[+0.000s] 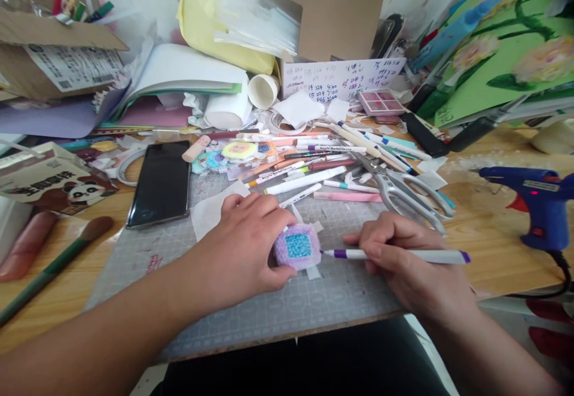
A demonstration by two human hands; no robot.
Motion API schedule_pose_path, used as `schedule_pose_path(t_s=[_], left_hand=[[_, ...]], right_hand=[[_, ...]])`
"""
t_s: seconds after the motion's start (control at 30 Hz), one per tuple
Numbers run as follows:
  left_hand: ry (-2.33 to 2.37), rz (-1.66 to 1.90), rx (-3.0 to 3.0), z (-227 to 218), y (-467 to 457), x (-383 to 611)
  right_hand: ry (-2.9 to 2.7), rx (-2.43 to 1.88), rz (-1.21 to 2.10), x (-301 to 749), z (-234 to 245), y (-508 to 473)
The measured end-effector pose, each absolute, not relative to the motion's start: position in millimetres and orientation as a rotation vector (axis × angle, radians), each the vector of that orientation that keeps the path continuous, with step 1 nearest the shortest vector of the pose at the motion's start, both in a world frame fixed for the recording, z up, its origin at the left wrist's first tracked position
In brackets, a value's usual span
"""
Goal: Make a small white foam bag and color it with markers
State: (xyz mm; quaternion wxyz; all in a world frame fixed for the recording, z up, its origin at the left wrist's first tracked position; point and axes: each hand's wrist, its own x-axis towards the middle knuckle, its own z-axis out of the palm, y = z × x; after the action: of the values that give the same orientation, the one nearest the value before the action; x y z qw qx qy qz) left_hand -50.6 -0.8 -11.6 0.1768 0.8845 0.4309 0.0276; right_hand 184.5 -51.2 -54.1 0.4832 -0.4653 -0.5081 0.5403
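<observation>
My left hand (244,246) is closed on a small rounded purple piece with a blue square middle (298,247), pinning it to the grey cutting mat (278,306). My right hand (403,258) grips a white marker with a purple cap end (430,256). The marker lies nearly level, and its purple tip touches the right edge of the small piece. Bits of white tape stick out from under the piece.
A heap of markers (309,168) and metal scissors (403,189) lie just beyond my hands. A black phone (161,183) rests at the mat's left, a blue glue gun (538,204) at far right. A paintbrush (54,267), boxes and paper crowd the left and back.
</observation>
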Motion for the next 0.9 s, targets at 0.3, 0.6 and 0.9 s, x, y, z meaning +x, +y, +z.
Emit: schedule_pose_path(t_s=[0.3, 0.6, 0.9], left_hand=[[1.197, 0.108, 2.548, -9.5, -3.1, -53.9], [1.192, 0.154, 2.559, -11.9, -5.5, -53.2], [1.198, 0.129, 2.507, -7.6, -4.8, -52.0]], right_hand=[[-1.188, -1.225, 1.171, 165.7, -49.1, -71.1], [-1.077, -1.225, 1.136, 161.7, -52.4, -78.2], [-1.158, -1.281, 1.053, 167.3, -54.2, -80.1]])
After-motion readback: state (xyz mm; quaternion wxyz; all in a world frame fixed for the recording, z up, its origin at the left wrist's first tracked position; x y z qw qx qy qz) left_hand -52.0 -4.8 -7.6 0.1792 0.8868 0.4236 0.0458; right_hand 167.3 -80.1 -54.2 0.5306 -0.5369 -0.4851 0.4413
